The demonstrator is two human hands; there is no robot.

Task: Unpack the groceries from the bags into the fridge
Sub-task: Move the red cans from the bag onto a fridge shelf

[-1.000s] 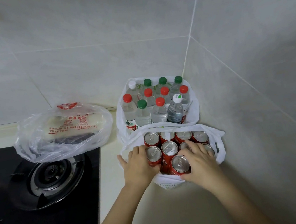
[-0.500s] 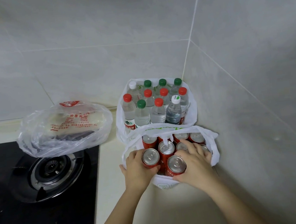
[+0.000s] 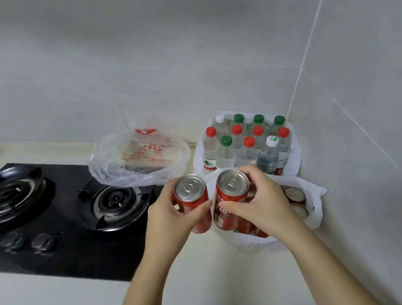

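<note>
About 11 bottles point(image 3: 249, 146) behind 2 cans point(image 3: 232, 184).

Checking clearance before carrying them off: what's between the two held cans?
Nothing: the head view shows a narrow gap between the left can, gripped by the left hand, and the right can, gripped by the right hand; only the white bag shows behind.
</note>
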